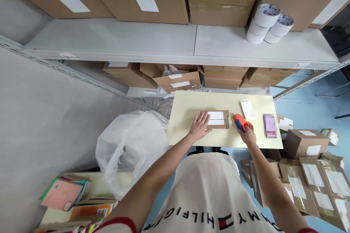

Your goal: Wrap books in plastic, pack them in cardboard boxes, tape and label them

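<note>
A small cardboard box (226, 120) with a white label lies flat on the pale yellow table (188, 102). My left hand (200, 126) rests on the left end of the box, its fingers stretched out flat over the cardboard and the label's edge. To the right of the box, my right hand (248, 135) is wrapped round an orange and blue tape dispenser (240, 121), which is apart from the box. Behind the dispenser lies a white pad of paper (247, 109). A blurred-out purple item (270, 126) is near the table's right end.
A shelf (123, 40) above the table's far side bears large cartons (224, 0) and white tape rolls (262, 23). An open box (177, 81) stands on the lower shelf. Left is a translucent plastic bag (128, 142); labelled parcels (306, 142) pile up on the right floor.
</note>
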A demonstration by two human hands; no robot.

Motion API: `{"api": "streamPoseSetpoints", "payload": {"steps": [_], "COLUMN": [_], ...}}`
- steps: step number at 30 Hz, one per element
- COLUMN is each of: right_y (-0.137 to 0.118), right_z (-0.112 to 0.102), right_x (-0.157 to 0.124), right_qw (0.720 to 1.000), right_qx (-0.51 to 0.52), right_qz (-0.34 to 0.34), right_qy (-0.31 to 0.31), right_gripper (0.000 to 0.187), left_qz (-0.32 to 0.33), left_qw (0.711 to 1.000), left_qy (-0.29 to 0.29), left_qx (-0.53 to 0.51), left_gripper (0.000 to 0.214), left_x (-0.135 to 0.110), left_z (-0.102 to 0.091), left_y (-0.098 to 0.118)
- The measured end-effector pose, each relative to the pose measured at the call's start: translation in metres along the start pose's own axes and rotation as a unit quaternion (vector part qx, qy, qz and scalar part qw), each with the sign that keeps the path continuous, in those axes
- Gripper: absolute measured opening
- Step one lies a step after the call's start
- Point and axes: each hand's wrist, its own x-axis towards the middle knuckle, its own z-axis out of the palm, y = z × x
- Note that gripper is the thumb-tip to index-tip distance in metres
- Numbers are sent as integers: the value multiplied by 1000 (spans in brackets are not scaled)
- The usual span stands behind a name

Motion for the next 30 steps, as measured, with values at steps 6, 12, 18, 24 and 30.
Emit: {"api": "streamPoseSetpoints", "payload": {"steps": [6, 12, 18, 24, 30], "right_y": [-3, -45, -115, -124, -120], "right_z": [-11, -67, -70, -65, -66], "right_x": [9, 16, 13, 15, 14], "right_qw": [1000, 960, 947, 951, 949], "right_qx": [7, 247, 221, 152, 149], "right_qz": [6, -126, -211, -241, -250], "right_qy": [-9, 42, -98, -117, -124], "right_gripper": [32, 44, 52, 52, 53], "left_qz": [-6, 9, 17, -80, -261], "left_qw": [1000, 1000, 996, 940, 645], "left_qy": [-8, 6, 22, 69, 56], "left_qx": [-5, -24, -82, -324, -716], "left_gripper": [74, 74, 73, 47, 45], "left_x": [-1, -14, -27, -23, 0], "left_z": [-2, 4, 3, -17, -32], "left_y": [3, 6, 10, 13, 22]}}
